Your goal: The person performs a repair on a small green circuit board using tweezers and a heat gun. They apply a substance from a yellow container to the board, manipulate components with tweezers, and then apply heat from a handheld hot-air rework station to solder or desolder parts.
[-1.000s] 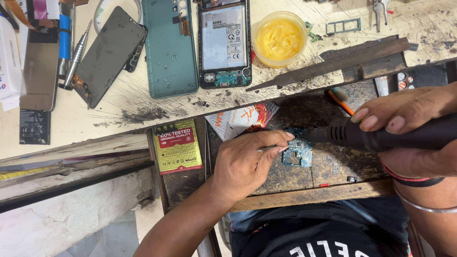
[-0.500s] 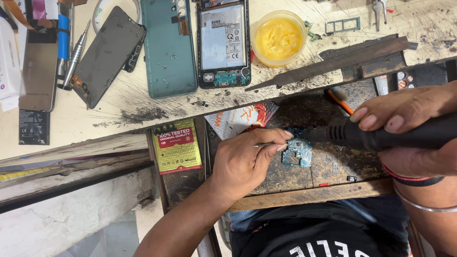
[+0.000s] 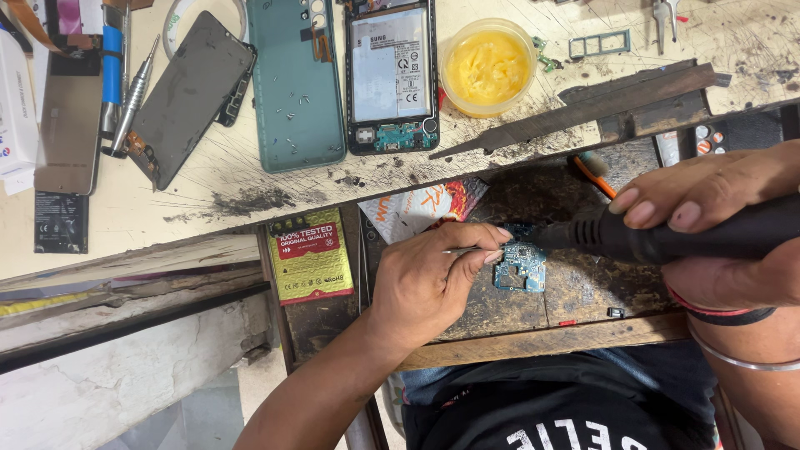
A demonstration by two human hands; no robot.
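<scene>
Scarred and sooty, the worktop (image 3: 250, 200) carries a small blue circuit board (image 3: 520, 267) on its dark lower ledge. Left hand (image 3: 429, 279) pinches thin tweezers (image 3: 463, 249) against the board; right hand (image 3: 717, 225) wraps tight round a black handheld tool (image 3: 667, 237), tip touching it. Beyond: opened phone (image 3: 392, 75), yellow paste tub (image 3: 487, 67).

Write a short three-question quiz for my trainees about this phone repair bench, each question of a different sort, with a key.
1. True or false: the left hand pinches thin tweezers beside the small blue circuit board.
2. What does the right hand grip?
A. a screwdriver
B. a black pen-shaped tool
C. a brush
3. Fill in: the round tub behind the work area holds a ______ paste.

Key: 1 true; 2 B; 3 yellow.
</scene>
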